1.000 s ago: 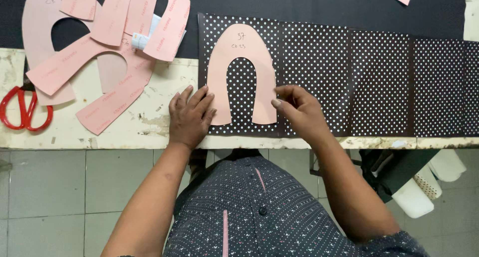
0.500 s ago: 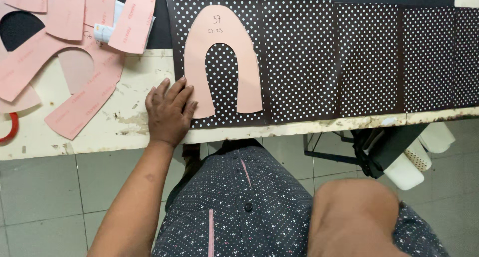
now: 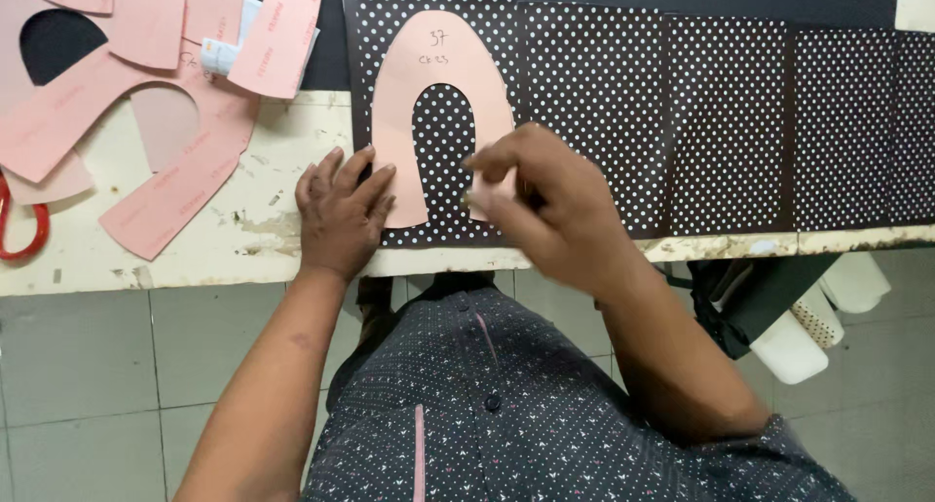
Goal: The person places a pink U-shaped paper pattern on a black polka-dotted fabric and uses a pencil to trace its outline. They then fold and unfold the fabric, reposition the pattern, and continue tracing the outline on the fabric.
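Observation:
A pink horseshoe-shaped paper pattern (image 3: 443, 74) lies on a black fabric piece with white dots (image 3: 584, 93) at the table's near edge. My left hand (image 3: 341, 210) lies flat with its fingers spread, the fingertips pressing on the pattern's left leg. My right hand (image 3: 545, 200) hovers over the pattern's right leg, blurred, with thumb and fingertips pinched together. Whether anything is between them cannot be made out.
More dotted fabric panels (image 3: 726, 122) lie side by side to the right. Several pink pattern pieces (image 3: 175, 190) are heaped at the left on the worn white table (image 3: 195, 259), with red scissors (image 3: 19, 229) at the far left edge. White rolls (image 3: 789, 346) sit below the table.
My right hand left the pattern's right leg, dropped below the table edge toward my lap, and has come back up over that leg. The left hand stayed pressed in place.

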Demonstrator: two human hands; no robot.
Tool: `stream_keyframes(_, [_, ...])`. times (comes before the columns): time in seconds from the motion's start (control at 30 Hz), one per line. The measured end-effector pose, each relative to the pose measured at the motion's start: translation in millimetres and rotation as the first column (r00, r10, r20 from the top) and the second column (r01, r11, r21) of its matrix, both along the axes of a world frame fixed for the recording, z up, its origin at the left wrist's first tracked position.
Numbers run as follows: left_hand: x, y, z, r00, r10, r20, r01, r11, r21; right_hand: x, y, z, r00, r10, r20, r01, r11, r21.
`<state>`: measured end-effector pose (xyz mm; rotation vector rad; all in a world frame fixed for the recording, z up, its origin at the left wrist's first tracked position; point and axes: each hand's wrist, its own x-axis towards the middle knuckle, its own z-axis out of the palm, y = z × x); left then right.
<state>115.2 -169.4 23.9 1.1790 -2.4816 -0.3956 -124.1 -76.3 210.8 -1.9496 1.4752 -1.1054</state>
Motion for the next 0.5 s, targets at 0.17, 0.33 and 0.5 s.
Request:
stream_keyframes(0.17, [-1.0, -2.0, -0.4, 1.0, -0.001, 0.009, 0.001, 1.0, -0.006, -38.4, -5.3, -98.6, 0.841, -0.42, -0.339, 0.516, 0.812, 0.274])
stream_keyframes(0.33, [-0.6, -1.2, 0.2, 1.0, 0.005, 0.002, -0.005, 1.0, -0.004, -47.9, 10.9, -149.9, 0.839, -0.465, -0.282, 0.542, 0.756, 0.367])
stream_keyframes(0.5, [-0.2, -1.2, 2.5, 0.999, 0.006, -0.036, -0.005, 1.0, 0.009, -50.9, 13.3, -162.5, 0.822, -0.456, -0.341, 0.565, 0.731, 0.382])
